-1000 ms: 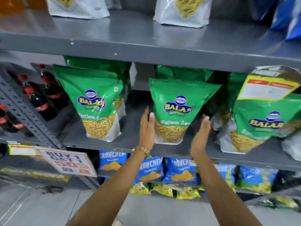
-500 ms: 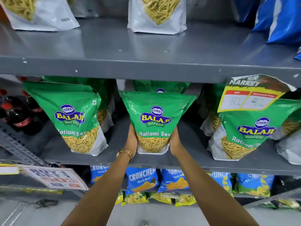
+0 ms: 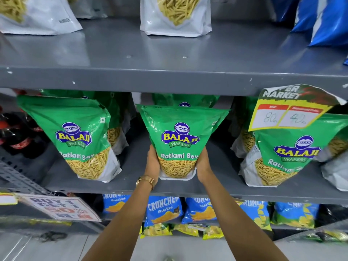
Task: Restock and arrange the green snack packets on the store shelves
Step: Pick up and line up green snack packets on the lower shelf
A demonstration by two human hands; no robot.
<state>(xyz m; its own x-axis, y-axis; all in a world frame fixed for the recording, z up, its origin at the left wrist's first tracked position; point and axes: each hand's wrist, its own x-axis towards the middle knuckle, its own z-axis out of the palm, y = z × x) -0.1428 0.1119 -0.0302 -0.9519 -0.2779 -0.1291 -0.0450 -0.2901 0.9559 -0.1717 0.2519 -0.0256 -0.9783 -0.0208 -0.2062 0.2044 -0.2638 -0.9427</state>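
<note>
A green snack packet (image 3: 180, 136) stands upright at the middle of the grey middle shelf (image 3: 131, 187). My left hand (image 3: 153, 162) grips its lower left side and my right hand (image 3: 204, 162) its lower right side. A gold watch sits on my left wrist. Another green packet (image 3: 75, 132) stands to the left and one (image 3: 293, 151) to the right, each apart from the held one. More green packets stand behind them, mostly hidden.
A yellow price tag (image 3: 290, 110) hangs from the upper shelf edge at right. White sev bags (image 3: 177, 17) and blue bags (image 3: 323, 19) stand on the upper shelf. Dark soda bottles (image 3: 17, 136) stand at far left. Blue chip packets (image 3: 163, 210) fill the shelf below.
A second ago both hands were open and apart from the middle packet. They closed on its lower sides and still hold it; the camera has moved closer and tilted up.
</note>
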